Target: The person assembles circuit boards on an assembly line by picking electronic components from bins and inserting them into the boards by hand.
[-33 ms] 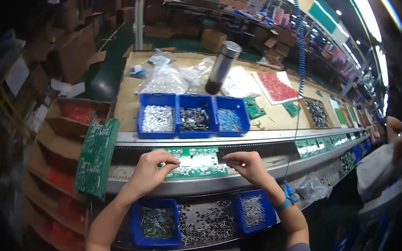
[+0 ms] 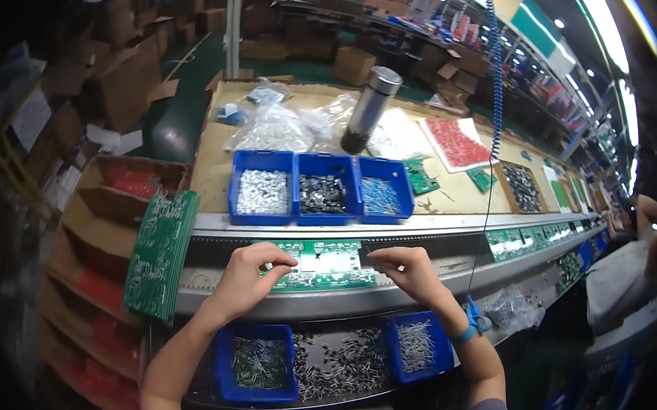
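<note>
A green circuit board (image 2: pixel 329 280) lies on the rail in front of me, its middle washed out by glare. My left hand (image 2: pixel 243 277) reaches over the board's left part, thumb and forefinger pinched together. Anything between those fingertips is too small to make out. Beside the board's right end, my right hand (image 2: pixel 413 276) is closed in a similar pinch near a dark patch on the rail. What it holds, if anything, I cannot tell. A blue wrist strap (image 2: pixel 471 325) is around my right wrist.
Behind the rail stand blue bins of white parts (image 2: pixel 262 193), black parts (image 2: pixel 321 195) and blue parts (image 2: pixel 381 197), with a steel flask (image 2: pixel 371 109) beyond. Stacked green boards (image 2: pixel 159 258) lean at left. Nearer me are bins of leaded parts (image 2: pixel 259 364) and pins (image 2: pixel 417 347).
The whole view has shifted very slightly. Both hands keep the same pinched pose over the board.
</note>
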`<state>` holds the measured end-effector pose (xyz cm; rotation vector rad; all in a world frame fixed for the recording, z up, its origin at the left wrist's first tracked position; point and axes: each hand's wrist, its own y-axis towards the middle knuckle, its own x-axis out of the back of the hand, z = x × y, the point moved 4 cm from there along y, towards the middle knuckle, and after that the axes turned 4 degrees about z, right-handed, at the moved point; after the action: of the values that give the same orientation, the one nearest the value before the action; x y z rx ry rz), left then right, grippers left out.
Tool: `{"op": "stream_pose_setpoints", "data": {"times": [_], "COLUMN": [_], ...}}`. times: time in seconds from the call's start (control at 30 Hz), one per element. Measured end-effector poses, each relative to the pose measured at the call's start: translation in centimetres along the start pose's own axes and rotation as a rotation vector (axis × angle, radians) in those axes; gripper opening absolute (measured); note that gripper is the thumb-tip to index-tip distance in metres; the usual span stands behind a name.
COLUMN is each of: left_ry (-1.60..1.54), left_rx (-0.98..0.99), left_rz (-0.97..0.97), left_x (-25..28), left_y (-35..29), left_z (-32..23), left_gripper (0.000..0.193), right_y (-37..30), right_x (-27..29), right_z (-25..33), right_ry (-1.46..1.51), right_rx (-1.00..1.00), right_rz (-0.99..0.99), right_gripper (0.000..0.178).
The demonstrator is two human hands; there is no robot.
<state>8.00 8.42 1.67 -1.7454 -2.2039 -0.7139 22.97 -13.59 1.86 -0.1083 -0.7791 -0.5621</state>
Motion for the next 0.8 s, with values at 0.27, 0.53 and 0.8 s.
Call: {"op": "stream_pose_setpoints", "data": {"times": [0.27, 0.53, 0.8], "left_ry": [-0.068, -0.115, 0.032], "left_rx": [0.065, 0.148, 0.111], "left_rz": [-0.113, -0.214, -0.334], "left_x": [0.9, 1.4, 2.1], "left_y": [0.4, 0.3, 0.3], "left_z": [2.0, 3.6, 5.3], "left_gripper": [0.012, 0.019, 0.009], "right_y": [4.0, 6.6, 6.4], "right_x": [-3.1, -5.1, -4.8], "right_z": [-1.6, -2.0, -1.7], "right_ry": [-0.075, 0.047, 0.013], "right_rx": [0.083, 0.105, 0.075], "right_rz": [-0.003, 0.063, 0.006], "right_gripper": [0.014, 0.019, 0.014]}}
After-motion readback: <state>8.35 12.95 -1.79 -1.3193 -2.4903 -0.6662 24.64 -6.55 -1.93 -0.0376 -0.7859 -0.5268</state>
